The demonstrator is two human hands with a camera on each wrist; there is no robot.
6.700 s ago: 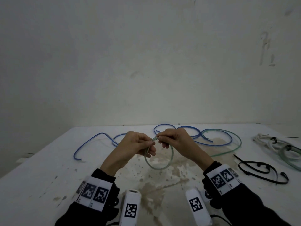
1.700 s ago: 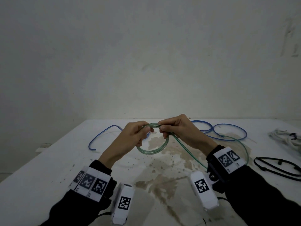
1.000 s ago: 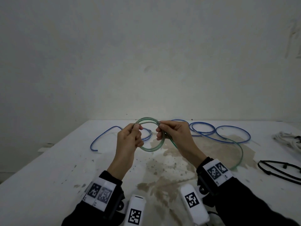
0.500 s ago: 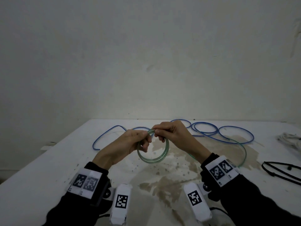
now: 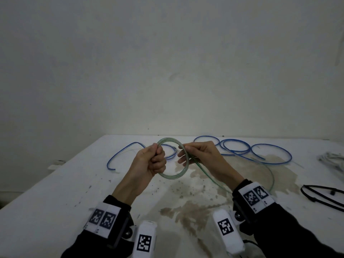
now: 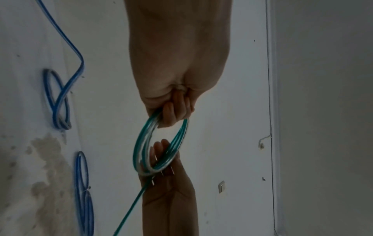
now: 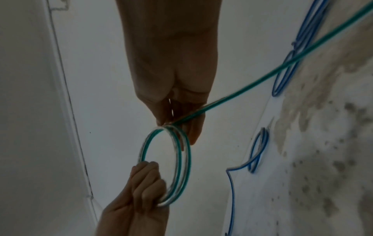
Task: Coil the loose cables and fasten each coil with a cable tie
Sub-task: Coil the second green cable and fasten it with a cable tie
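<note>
A green cable (image 5: 173,176) is wound into a small coil of a few turns, held upright above the table. My left hand (image 5: 158,157) grips the coil's left side in a fist (image 6: 175,111). My right hand (image 5: 186,153) pinches the cable where it meets the coil's right side (image 7: 181,121), its other fingers spread behind the ring. The coil (image 6: 139,143) (image 7: 182,159) is plain in both wrist views. The loose green tail (image 5: 204,174) runs under my right wrist and curves across the table. A blue cable (image 5: 235,140) lies loose in loops behind my hands.
Black cable ties (image 5: 314,199) lie at the right. A pale cable bundle (image 5: 333,159) sits at the far right edge. The white table (image 5: 55,202) has a brown stain (image 5: 186,211) in its middle and stands against a wall.
The left hand has turned upright and lifted the coil, now gripping it in a fist. The right hand has moved to the coil's right side, still holding the cable.
</note>
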